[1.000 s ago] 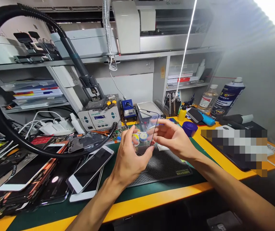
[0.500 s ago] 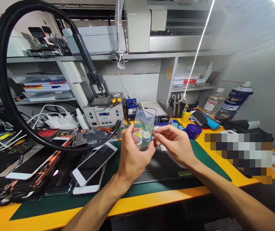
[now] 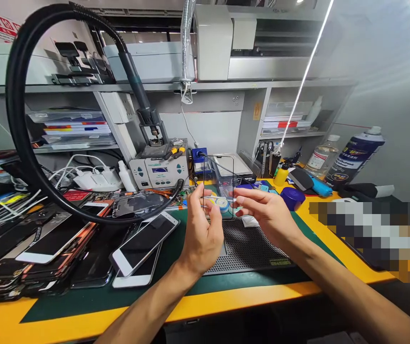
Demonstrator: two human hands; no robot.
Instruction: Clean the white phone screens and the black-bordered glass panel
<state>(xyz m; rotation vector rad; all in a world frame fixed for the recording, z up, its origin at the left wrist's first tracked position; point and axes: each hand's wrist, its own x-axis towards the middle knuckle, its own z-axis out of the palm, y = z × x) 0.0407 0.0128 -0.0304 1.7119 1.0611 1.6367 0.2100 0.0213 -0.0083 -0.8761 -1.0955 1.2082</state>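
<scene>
A clear phone glass [image 3: 218,179] with a thin black border stands upright between my hands, above the mat. My left hand [image 3: 203,234] is closed on its lower left edge, the thumb in front of the pane. Fingertips of my right hand [image 3: 267,210] are at the glass's right edge and appear to pinch it; the right thumb is mostly hidden. Through the pane show small round tubs [image 3: 222,204] standing behind it. Below the hands lies a black perforated pad [image 3: 251,248] on a green mat [image 3: 176,282].
Stacked phones and phone parts [image 3: 61,234] fill the left, with a white phone [image 3: 145,243] nearest my left arm. A black hose [image 3: 15,110] arches from a grey soldering station [image 3: 158,172]. Bottles, a spray can [image 3: 355,155] and a purple cap [image 3: 293,197] stand right.
The view has shifted slightly, moving the scene rightward. My left thumb has drawn away from the glass's right edge toward its left side. The glass now faces me more squarely.
</scene>
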